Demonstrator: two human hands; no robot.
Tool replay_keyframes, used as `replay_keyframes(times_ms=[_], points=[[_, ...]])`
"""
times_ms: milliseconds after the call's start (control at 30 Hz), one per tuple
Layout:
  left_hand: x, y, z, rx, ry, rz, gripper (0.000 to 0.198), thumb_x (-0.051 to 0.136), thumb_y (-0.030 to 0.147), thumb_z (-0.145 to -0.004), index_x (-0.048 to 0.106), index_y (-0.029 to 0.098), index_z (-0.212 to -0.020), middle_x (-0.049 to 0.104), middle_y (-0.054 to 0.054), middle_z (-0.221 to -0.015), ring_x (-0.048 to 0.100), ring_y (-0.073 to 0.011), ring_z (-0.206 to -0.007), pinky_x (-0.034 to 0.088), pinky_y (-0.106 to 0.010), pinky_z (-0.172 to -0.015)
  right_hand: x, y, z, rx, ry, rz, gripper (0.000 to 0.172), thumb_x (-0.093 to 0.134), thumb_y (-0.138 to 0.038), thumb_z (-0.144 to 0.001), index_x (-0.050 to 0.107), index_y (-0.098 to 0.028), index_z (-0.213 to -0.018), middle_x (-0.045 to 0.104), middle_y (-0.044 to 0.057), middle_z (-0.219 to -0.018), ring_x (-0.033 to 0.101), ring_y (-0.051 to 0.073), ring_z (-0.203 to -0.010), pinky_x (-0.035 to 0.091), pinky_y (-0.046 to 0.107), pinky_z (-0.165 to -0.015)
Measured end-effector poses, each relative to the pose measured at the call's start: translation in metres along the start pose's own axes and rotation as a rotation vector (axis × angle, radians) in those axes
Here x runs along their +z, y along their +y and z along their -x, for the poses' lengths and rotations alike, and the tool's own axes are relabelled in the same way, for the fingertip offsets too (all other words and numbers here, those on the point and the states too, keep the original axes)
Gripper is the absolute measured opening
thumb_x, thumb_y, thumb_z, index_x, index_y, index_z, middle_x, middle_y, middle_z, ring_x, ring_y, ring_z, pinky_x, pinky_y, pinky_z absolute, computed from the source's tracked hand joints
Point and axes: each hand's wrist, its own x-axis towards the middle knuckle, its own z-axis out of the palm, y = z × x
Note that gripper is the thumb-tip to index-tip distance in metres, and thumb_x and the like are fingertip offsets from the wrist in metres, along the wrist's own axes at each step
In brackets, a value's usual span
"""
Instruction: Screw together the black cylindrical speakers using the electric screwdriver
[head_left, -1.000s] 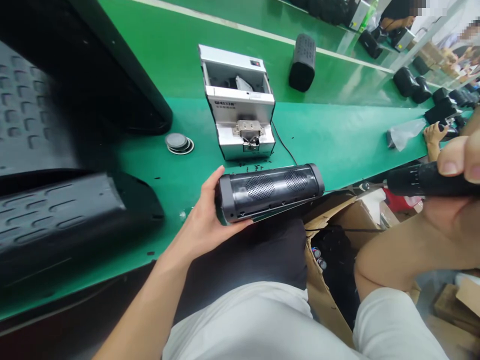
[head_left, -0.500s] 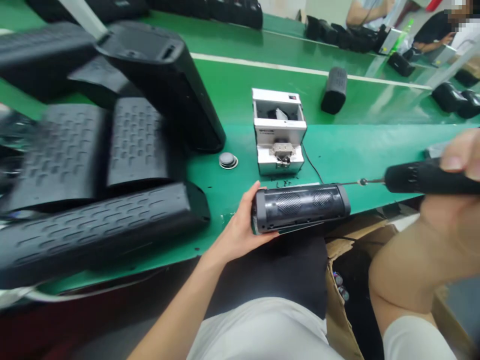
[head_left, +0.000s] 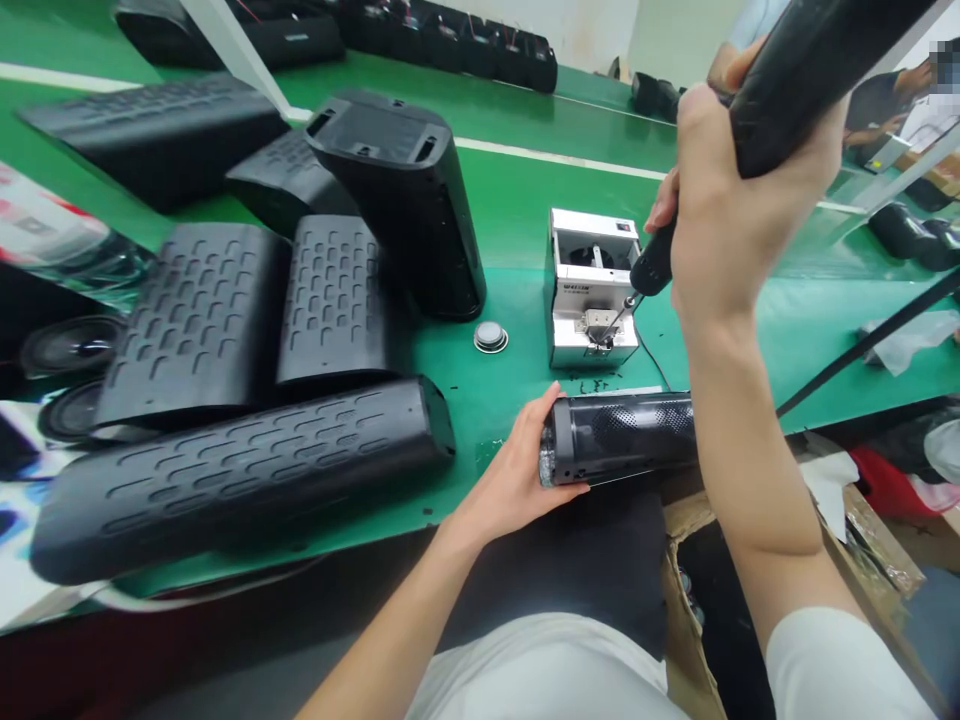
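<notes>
My left hand [head_left: 517,470] cups the left end of a black cylindrical speaker [head_left: 622,435] that lies across the green bench's near edge. My right hand [head_left: 731,215] is wrapped round a black electric screwdriver [head_left: 795,75], held tilted. Its bit tip touches the outlet of a small silver screw feeder box [head_left: 592,290] behind the speaker. My right forearm hides the speaker's right end.
Several black ribbed speaker shells [head_left: 240,470] are piled at the left, with a tall black housing [head_left: 405,190] behind them. A small round metal disc [head_left: 490,336] lies beside the feeder. More speakers line the far side of the green bench [head_left: 525,180]. An open cardboard box [head_left: 862,530] sits at lower right.
My right hand has swung the screwdriver up from the speaker's right end and over to the feeder box. The view has panned left. My left hand still holds the speaker.
</notes>
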Motion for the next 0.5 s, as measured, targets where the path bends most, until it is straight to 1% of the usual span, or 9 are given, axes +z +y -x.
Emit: replay_keyframes(times_ms=[67,133,167,200,300,367,433,500], points=[[0.0,0.0,0.0,0.002,-0.001,0.004,0.126,0.093,0.024,-0.087,0.009,0.04,-0.179,0.047,-0.016,-0.171,0.052,-0.0383,-0.16,0.046,-0.055,-0.131,0.001,0.009,-0.001,0.009,0.014,-0.017,0.024,0.067,-0.01,-0.095,0.047,-0.018,-0.105,0.054,-0.003,-0.092,0.037,0.003,-0.052,0.051,0.024,-0.052],[0.001,0.0,0.0,0.005,0.0,0.008,0.125,0.093,0.024,-0.088,0.009,0.04,-0.179,0.046,-0.016,-0.172,0.051,-0.0386,-0.161,0.046,-0.056,-0.131,0.002,0.013,-0.001,0.038,0.033,-0.029,0.026,0.065,-0.003,-0.094,0.047,-0.018,-0.104,0.054,-0.003,-0.091,0.04,0.003,-0.055,0.052,0.023,-0.056],[0.001,-0.001,0.0,0.004,0.002,0.01,0.125,0.093,0.024,-0.088,0.009,0.04,-0.179,0.045,-0.016,-0.172,0.05,-0.0387,-0.161,0.046,-0.056,-0.131,0.002,0.014,0.0,0.057,0.036,-0.029,0.027,0.066,-0.002,-0.094,0.047,-0.018,-0.104,0.054,-0.003,-0.09,0.04,0.003,-0.055,0.05,0.023,-0.054],[0.001,-0.001,0.0,0.002,0.004,0.013,0.125,0.093,0.024,-0.088,0.009,0.04,-0.179,0.045,-0.016,-0.172,0.05,-0.0388,-0.161,0.046,-0.055,-0.131,0.002,0.013,0.0,0.073,0.034,-0.027,0.027,0.067,-0.001,-0.094,0.048,-0.018,-0.104,0.056,-0.003,-0.09,0.039,0.003,-0.054,0.045,0.024,-0.049],[0.002,-0.001,0.0,0.008,0.006,0.015,0.125,0.093,0.023,-0.088,0.009,0.04,-0.18,0.044,-0.016,-0.174,0.049,-0.0387,-0.163,0.044,-0.055,-0.132,0.0,0.004,-0.001,0.086,0.003,-0.016,0.023,0.07,-0.007,-0.097,0.05,-0.018,-0.103,0.058,-0.004,-0.088,0.037,0.005,-0.047,0.033,0.029,-0.037],[0.002,-0.001,0.0,0.016,0.005,0.015,0.126,0.093,0.023,-0.088,0.008,0.04,-0.18,0.044,-0.016,-0.174,0.048,-0.0387,-0.163,0.044,-0.055,-0.133,0.0,-0.002,-0.004,0.064,0.033,0.008,0.023,0.064,-0.002,-0.099,0.047,-0.018,-0.1,0.058,-0.004,-0.089,0.04,0.004,-0.046,0.033,0.029,-0.036],[0.002,-0.001,0.0,0.017,0.004,0.015,0.126,0.093,0.024,-0.088,0.008,0.04,-0.18,0.044,-0.016,-0.174,0.049,-0.0388,-0.163,0.044,-0.056,-0.132,0.002,-0.004,-0.008,0.044,0.053,0.023,0.024,0.055,0.003,-0.101,0.043,-0.018,-0.101,0.051,-0.006,-0.084,0.041,0.003,-0.046,0.035,0.026,-0.037],[0.002,-0.001,0.0,0.012,0.005,0.012,0.126,0.093,0.024,-0.088,0.008,0.039,-0.18,0.046,-0.017,-0.172,0.05,-0.0387,-0.161,0.046,-0.056,-0.131,0.005,0.0,-0.01,0.06,0.03,0.027,0.025,0.051,0.005,-0.102,0.041,-0.018,-0.103,0.049,-0.007,-0.082,0.04,0.002,-0.046,0.036,0.023,-0.037]])
